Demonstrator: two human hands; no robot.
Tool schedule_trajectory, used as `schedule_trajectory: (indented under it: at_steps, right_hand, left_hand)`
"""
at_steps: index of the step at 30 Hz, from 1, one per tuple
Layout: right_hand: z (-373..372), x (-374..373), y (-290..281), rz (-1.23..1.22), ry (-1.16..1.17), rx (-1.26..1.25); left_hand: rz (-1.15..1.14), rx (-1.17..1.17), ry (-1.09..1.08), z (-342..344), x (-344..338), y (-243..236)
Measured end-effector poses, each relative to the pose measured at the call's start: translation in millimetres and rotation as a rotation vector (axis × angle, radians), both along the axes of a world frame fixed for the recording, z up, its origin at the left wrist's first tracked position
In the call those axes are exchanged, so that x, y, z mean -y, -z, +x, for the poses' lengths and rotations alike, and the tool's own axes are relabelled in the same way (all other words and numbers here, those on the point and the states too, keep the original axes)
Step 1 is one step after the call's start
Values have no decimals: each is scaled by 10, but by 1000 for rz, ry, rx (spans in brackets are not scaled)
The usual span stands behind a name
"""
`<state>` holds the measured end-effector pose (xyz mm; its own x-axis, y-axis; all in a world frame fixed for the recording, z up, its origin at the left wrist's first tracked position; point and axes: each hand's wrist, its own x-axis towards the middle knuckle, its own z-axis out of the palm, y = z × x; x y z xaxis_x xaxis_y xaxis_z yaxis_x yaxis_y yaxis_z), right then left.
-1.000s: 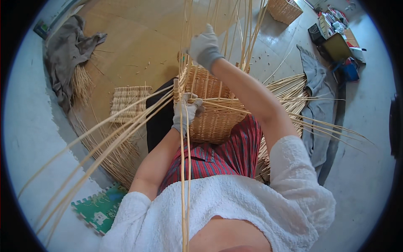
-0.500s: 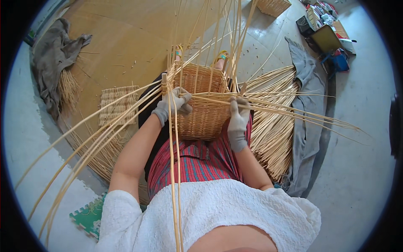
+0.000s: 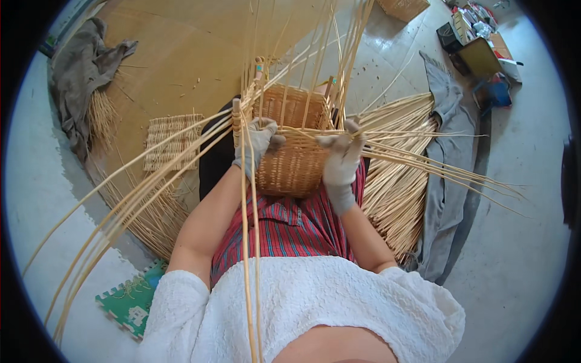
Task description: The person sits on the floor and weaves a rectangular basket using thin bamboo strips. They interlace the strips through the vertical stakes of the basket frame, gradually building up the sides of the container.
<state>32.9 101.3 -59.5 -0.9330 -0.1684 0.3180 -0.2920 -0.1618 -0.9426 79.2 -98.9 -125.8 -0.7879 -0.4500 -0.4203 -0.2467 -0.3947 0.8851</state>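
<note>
A square woven wicker basket [image 3: 290, 166] rests on my lap, tilted, with long pale rods standing up from its far side and spreading from its near corners. My left hand [image 3: 259, 144], in a light grey glove, is closed round the rim at the near left corner. At the near right corner my right hand [image 3: 342, 156], gloved alike, has its fingers closed on wicker rods [image 3: 417, 158] that run out to the right. More rods [image 3: 163, 172] fan out to the left from the corner beside my left hand. Two long rods [image 3: 249, 242] come back toward my chest.
A large bundle of loose rods [image 3: 393, 199] lies right on a grey cloth [image 3: 445, 181]. To the left are a small woven panel [image 3: 172, 142], scattered rods and a dark cloth [image 3: 85, 78]. A green foam mat [image 3: 130, 299] lies near left. Another basket [image 3: 404, 7] stands far off.
My right hand has shifted slightly up and right along the rim, its fingers changing position on the rods. My left hand stays at its corner. The view has shifted slightly.
</note>
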Motion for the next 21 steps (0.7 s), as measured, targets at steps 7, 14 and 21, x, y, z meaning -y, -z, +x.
schedule_trajectory:
  at_steps: [7, 14, 21]
  right_hand:
    - [-328, -617, 131, -200, 230, 379]
    - [-911, -192, -214, 126, 29, -98]
    - [-63, -964, 234, 154, 0, 328]
  left_hand:
    - [-530, -327, 116, -31, -504, -412]
    - [-399, 212, 348, -528, -673, -563]
    - [-297, 147, 310, -510, -728, -433]
